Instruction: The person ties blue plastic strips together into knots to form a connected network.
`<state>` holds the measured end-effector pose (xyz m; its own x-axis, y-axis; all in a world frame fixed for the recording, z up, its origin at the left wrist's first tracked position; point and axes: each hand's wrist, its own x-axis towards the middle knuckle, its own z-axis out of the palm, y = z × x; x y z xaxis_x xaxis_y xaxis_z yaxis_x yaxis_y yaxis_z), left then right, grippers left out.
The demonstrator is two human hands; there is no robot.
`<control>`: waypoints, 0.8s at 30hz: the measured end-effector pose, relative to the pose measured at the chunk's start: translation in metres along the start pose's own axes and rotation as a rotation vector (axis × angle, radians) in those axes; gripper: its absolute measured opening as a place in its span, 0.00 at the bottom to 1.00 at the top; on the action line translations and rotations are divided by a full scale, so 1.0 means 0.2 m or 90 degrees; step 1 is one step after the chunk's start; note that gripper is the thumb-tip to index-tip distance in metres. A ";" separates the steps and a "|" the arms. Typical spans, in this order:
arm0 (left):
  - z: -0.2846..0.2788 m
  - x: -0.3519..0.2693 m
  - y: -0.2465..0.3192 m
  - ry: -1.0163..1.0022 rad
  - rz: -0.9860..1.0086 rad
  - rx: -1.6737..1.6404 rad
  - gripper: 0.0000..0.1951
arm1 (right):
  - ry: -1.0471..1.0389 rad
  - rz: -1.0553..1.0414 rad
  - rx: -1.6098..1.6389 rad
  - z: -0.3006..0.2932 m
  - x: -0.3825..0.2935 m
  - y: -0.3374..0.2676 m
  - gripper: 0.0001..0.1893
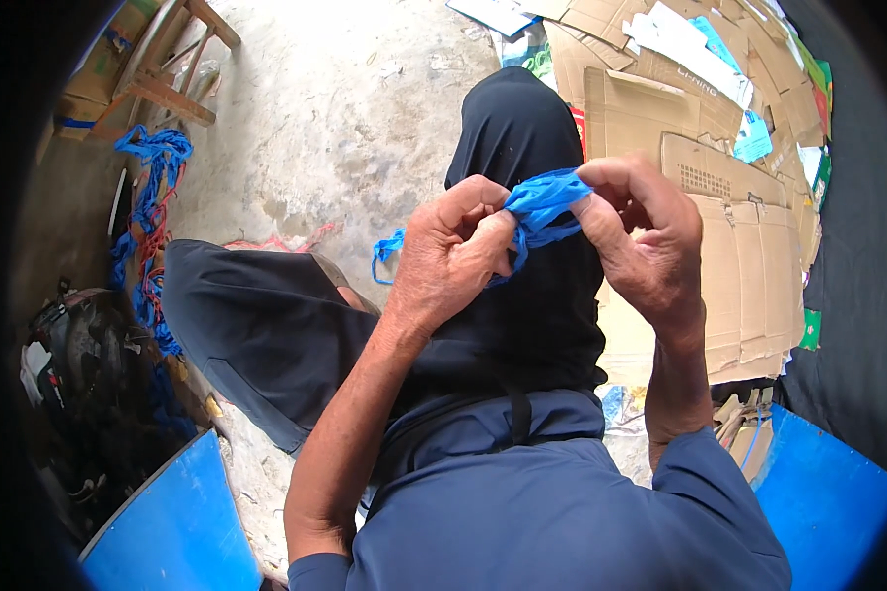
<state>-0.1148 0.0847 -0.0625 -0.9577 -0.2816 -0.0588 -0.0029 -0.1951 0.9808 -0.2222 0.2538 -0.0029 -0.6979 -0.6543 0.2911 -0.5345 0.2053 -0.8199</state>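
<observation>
A bunched blue strip (551, 201), which looks like thin plastic or fabric ribbon, stretches between my two hands above my right thigh. My left hand (462, 255) pinches its left end between thumb and fingers. At the other end, the thumb and fingertips of my right hand (639, 229) grip the bundle's edge. Some blue strands pass behind my left hand. A blue loop (386, 258) shows to the left of that hand, over the floor; whether it joins the bundle is hidden.
Flattened cardboard sheets (739, 273) and paper scraps are piled to my right. On my left, tangled blue and red strips (151, 214) trail beside a dark cluttered heap (89, 384). A wooden stool (170, 92) stands far left on the concrete floor (325, 111). Blue panels (181, 524) flank me.
</observation>
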 end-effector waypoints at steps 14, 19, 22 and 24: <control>0.00 0.00 -0.01 0.007 0.000 -0.026 0.03 | -0.093 0.081 0.097 0.04 -0.02 0.00 0.05; 0.00 0.00 -0.03 0.004 0.011 -0.012 0.03 | -0.078 -0.095 -0.130 -0.05 0.05 -0.02 0.04; -0.01 -0.01 -0.02 0.013 -0.011 -0.008 0.03 | -0.027 -0.134 -0.215 -0.09 0.07 -0.04 0.03; -0.01 -0.01 0.00 0.006 -0.019 0.010 0.06 | -0.019 -0.141 -0.237 -0.10 0.08 -0.05 0.05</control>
<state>-0.1122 0.0844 -0.0628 -0.9545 -0.2842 -0.0905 -0.0369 -0.1886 0.9814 -0.2373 0.2548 0.0198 -0.5361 -0.7318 0.4208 -0.8090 0.3030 -0.5037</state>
